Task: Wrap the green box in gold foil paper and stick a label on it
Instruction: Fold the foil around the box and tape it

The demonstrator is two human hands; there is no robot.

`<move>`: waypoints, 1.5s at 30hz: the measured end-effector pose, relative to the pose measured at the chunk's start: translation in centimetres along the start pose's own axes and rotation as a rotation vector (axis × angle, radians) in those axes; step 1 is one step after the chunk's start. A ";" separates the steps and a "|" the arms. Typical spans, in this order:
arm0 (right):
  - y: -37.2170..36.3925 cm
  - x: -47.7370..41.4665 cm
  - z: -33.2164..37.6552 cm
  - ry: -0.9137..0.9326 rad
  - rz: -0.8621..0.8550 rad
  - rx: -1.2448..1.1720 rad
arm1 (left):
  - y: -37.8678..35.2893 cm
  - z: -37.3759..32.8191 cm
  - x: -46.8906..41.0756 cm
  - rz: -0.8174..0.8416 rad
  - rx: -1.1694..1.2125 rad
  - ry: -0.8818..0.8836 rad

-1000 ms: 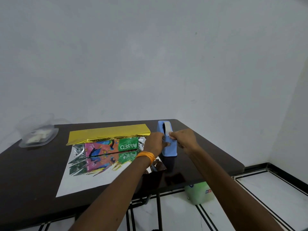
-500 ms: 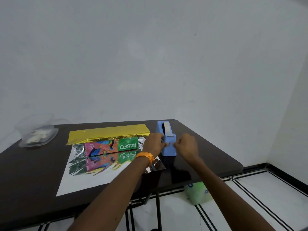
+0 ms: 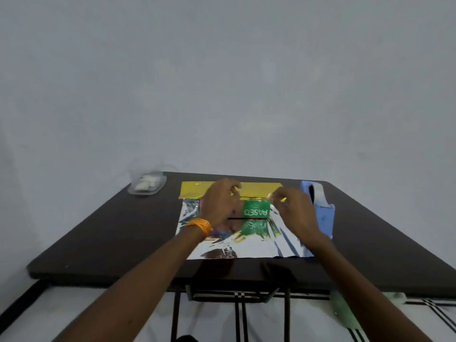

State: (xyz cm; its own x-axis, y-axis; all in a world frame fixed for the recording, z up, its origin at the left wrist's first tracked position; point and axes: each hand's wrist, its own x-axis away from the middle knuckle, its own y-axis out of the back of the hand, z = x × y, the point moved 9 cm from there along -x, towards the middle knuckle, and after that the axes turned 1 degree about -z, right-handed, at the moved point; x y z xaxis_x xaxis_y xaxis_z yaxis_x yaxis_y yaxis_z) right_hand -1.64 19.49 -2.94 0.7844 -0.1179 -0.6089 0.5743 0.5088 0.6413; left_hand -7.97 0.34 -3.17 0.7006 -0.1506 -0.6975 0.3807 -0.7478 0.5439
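**While both hands are on it, the box is only half wrapped**

Since the shot's a bit blurry, take this loosely. The green box lies flat on the gold foil paper, mid-table. The sheet is shiny silver side up, with its far edge folded over the box so the gold shows. The left hand, orange wristband on it, sits over the box's left part, fingers curved at the gold fold. Honestly can't tell if it's gripping or just resting. The right hand has its fingertips pinched together at the fold's right end, no idea if anything's between them. A blue tape dispenser stands just right of that hand, and a clear plastic tub sits at the dark table's far left corner.
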 end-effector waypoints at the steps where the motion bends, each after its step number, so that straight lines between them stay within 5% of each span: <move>1: -1.4 -0.2 1.4 0.018 0.042 -0.048 | 1.8 2.0 -0.2 -0.018 -0.006 0.026; 9: -10.0 -1.6 8.9 0.128 0.290 -0.040 | 4.9 10.5 0.2 0.130 0.014 0.108; 14: -12.2 -1.9 10.9 0.191 0.363 0.040 | 4.5 11.1 0.6 0.078 0.094 0.105; 28: -14.2 -2.8 11.4 0.279 0.292 0.069 | 3.5 12.6 0.9 0.041 0.167 0.099; 45: -16.1 -3.6 11.6 0.285 0.176 0.442 | 3.2 13.0 0.6 0.075 0.171 0.130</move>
State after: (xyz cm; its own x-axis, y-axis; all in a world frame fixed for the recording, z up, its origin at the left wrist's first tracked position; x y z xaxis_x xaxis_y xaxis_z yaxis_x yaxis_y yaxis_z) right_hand -10.99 1.79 -5.68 0.8182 0.2029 -0.5379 0.5322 0.0866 0.8422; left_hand -14.15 -10.52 -7.92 0.7991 -0.1338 -0.5862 0.2243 -0.8382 0.4971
